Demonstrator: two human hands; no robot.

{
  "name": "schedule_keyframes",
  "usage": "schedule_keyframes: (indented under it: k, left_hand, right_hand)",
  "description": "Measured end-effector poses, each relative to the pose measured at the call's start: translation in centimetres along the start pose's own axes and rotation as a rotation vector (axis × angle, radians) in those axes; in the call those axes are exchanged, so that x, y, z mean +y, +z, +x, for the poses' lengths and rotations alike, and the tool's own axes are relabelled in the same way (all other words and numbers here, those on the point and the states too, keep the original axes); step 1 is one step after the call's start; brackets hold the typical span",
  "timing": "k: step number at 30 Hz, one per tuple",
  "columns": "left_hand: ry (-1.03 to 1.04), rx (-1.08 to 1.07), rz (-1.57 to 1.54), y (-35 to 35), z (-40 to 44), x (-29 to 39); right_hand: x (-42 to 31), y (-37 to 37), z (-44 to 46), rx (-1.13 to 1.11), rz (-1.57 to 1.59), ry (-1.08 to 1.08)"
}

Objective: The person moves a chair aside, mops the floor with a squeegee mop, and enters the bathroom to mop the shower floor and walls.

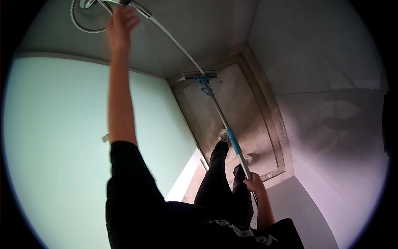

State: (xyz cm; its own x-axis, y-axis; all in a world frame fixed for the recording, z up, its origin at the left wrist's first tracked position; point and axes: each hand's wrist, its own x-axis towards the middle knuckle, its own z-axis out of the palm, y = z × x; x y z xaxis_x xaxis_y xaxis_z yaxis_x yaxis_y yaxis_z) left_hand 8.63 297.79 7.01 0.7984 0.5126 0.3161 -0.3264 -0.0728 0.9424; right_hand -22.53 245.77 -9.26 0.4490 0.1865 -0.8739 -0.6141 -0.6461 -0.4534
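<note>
My left hand (122,24) is raised at the faucet (143,10) on the wall, its fingers blurred, so its grip is unclear. Water streams (176,43) from the faucet down onto the head of a mop (202,77), which has blue fittings and rests at the far end of the floor. Lower down, my right hand (256,183) is wrapped round the mop's pole (244,166), which slants up and away past my feet.
A frosted glass panel (62,133) fills the left side. Grey walls (323,54) stand at the back and right. My shoes (223,135) are on the tiled floor (244,108), near a round drain (268,175). A metal shower hose (85,29) loops at the top left.
</note>
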Motion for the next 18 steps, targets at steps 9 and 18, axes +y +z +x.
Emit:
schedule_keyframes:
  k: [9, 18]
  left_hand:
    - [-1.069, -0.044, 0.276, 10.5, -41.9, -22.3]
    - [-1.481, 0.309, -0.167, 15.7, -52.0, -24.8]
  right_hand:
    - [-0.6, 0.2, -2.3, -0.398, 0.575, 0.263]
    - [4.1, -1.3, -4.0, -0.516, 0.672, 0.264]
